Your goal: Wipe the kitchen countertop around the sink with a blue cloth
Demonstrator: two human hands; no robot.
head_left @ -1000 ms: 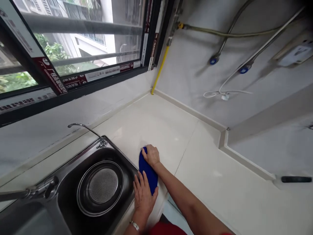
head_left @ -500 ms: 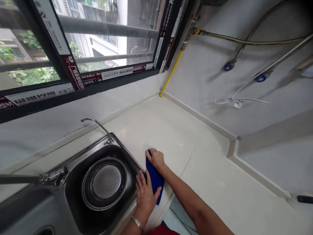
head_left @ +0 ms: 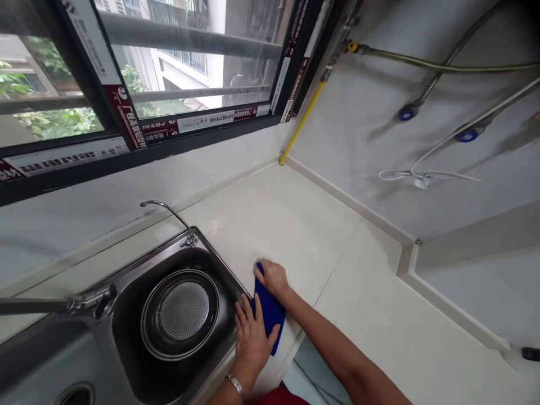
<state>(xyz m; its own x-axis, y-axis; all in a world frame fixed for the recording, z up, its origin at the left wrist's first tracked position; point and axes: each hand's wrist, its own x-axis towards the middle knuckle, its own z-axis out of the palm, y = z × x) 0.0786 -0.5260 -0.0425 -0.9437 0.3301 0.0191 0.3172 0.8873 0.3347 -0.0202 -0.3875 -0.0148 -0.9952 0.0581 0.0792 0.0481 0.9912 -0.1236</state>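
A blue cloth (head_left: 270,312) lies on the cream countertop (head_left: 295,225), right beside the rim of the steel sink (head_left: 126,315). My right hand (head_left: 273,277) presses down on the cloth's far end, fingers curled over it. My left hand (head_left: 253,336) lies flat with fingers spread on the cloth's near end, its fingertips at the sink's edge. A watch sits on my left wrist.
A round steel strainer bowl (head_left: 180,311) sits inside the sink. A thin tap (head_left: 169,214) and a larger faucet (head_left: 63,305) stand along the sink's back. Behind is a window (head_left: 169,84). Hoses and a white cable (head_left: 422,175) hang on the right wall.
Both hands stay on the cloth and have drawn it slightly nearer along the sink rim. The view has shifted, so the scene sits a little further right and lower.
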